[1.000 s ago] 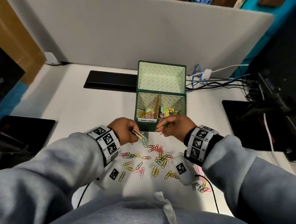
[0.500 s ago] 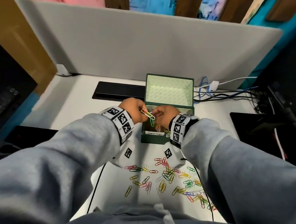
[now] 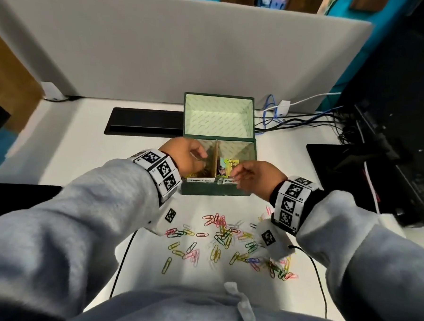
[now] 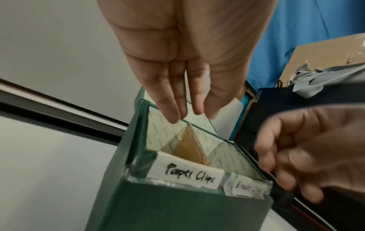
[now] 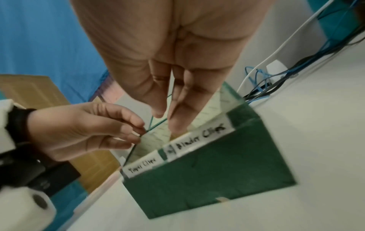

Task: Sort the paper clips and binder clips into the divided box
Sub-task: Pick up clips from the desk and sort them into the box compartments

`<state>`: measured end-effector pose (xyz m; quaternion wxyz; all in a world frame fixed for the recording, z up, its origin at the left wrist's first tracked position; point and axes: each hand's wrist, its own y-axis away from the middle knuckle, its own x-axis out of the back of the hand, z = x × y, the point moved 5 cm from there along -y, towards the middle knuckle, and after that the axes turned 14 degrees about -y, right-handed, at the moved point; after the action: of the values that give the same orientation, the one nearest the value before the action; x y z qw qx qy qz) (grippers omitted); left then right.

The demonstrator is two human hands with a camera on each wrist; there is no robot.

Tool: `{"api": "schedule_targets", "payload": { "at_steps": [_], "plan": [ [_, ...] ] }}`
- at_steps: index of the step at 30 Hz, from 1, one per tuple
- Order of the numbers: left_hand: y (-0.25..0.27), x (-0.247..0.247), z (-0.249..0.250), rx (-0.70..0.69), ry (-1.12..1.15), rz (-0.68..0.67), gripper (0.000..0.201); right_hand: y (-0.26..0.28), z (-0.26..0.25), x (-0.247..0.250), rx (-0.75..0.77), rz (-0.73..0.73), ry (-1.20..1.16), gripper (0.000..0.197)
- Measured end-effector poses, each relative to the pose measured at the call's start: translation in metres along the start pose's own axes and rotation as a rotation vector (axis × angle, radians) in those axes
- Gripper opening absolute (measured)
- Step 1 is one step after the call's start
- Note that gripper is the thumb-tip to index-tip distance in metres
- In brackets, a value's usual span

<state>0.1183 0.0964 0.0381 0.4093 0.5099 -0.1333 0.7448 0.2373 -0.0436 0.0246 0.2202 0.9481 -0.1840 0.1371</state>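
The green divided box stands open under both hands, left hand and right hand empty with relaxed fingers, paper clips scattered behind them.

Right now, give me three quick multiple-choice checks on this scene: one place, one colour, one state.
1. The loose paper clips lie:
A) on the desk in front of the box
B) behind the box
C) on the floor

2. The box's outside is:
A) red
B) green
C) white

3. The lid is:
A) shut
B) open, standing up
C) taken off

Answers:
1 A, they are scattered between the box and the person.
2 B, the front wall shows dark green.
3 B, its pale lining faces the head camera behind the compartments.
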Motion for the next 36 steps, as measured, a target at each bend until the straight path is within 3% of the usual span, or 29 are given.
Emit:
{"api": "schedule_targets", "payload": {
  "at_steps": [3, 7, 10, 14, 18, 24, 27, 33, 36],
  "plan": [
    [0.018, -0.01, -0.002, -0.106, 0.075, -0.119, 0.021, 0.013, 0.019, 0.001, -0.064, -0.084, 0.228, 0.029],
    [0.039, -0.038, -0.018, -0.136, -0.148, -0.356, 0.025, 0.02, 0.044, -0.01, -0.142, -0.213, 0.508, 0.035],
    [0.057, -0.062, -0.037, -0.099, -0.286, -0.456, 0.041, 0.022, 0.053, -0.029, -0.111, -0.354, 0.67, 0.052],
    [0.083, -0.09, -0.056, -0.051, -0.38, -0.537, 0.072, 0.019, 0.055, -0.054, -0.011, -0.424, 0.782, 0.069],
    [0.099, -0.103, -0.062, -0.121, -0.478, -0.563, 0.08, 0.022, 0.059, -0.071, 0.025, -0.507, 0.909, 0.078],
    [0.112, -0.114, -0.052, -0.253, -0.429, -0.554, 0.067, 0.048, 0.072, -0.08, 0.138, -0.534, 0.958, 0.072],
    [0.113, -0.118, -0.045, -0.282, -0.404, -0.557, 0.061, 0.06, 0.083, -0.075, 0.126, -0.573, 0.959, 0.07],
    [0.119, -0.114, -0.052, -0.22, -0.5, -0.512, 0.096, 0.065, 0.086, -0.042, 0.011, -0.497, 1.007, 0.099],
    [0.123, -0.118, -0.049, -0.204, -0.529, -0.539, 0.101, 0.071, 0.094, -0.043, -0.065, -0.506, 1.007, 0.111]
  ]
}}
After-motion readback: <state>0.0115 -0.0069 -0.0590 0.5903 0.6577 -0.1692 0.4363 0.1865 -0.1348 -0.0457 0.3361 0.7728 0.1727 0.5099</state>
